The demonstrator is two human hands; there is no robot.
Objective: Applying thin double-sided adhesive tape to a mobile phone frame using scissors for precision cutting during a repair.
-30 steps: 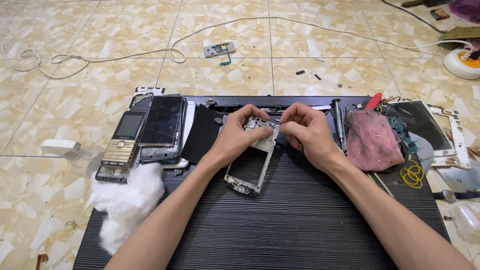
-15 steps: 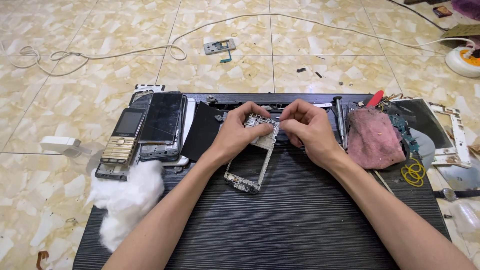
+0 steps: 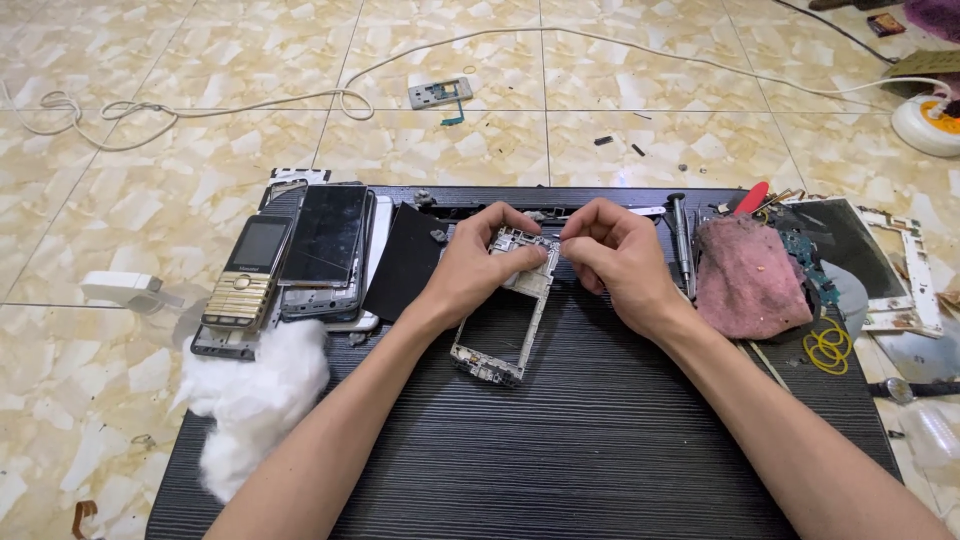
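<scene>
Head view, looking down on a black ribbed work board (image 3: pixel 600 440) that is lying on a tiled floor (image 3: pixel 150 180).

Left hand (image 3: pixel 480 265) is gripping the upper end of a bare phone frame (image 3: pixel 505 320), thumb and fingers closed around its left edge. The frame is resting on the board near its middle, lower end pointing toward the person, slightly tilted to the left. Right hand (image 3: pixel 615 255) is pinching at the frame's top right corner, fingertips closed together; whether something small is sitting between them cannot be told.

Left of the hands: a black rectangular panel (image 3: pixel 405 260) is lying just beside the left hand. Further left, a dark-screened smartphone (image 3: pixel 325 240) is sitting on top of other phone bodies, and a gold keypad phone (image 3: pixel 245 285) is lying just beside it. A wad of white cotton (image 3: pixel 250 400) is hanging over the board's left edge.

Right of the hands: a screwdriver (image 3: pixel 680 245) is lying beside a pink rag (image 3: pixel 750 280). Yellow rubber bands (image 3: pixel 828 345) are sitting near the rag's lower corner. A stripped phone housing (image 3: pixel 880 265) is lying at the board's right edge.

On the floor beyond the board: a white cable (image 3: pixel 250 100) is running across the tiles, and a small phone part (image 3: pixel 440 93) is lying well apart from the board.
</scene>
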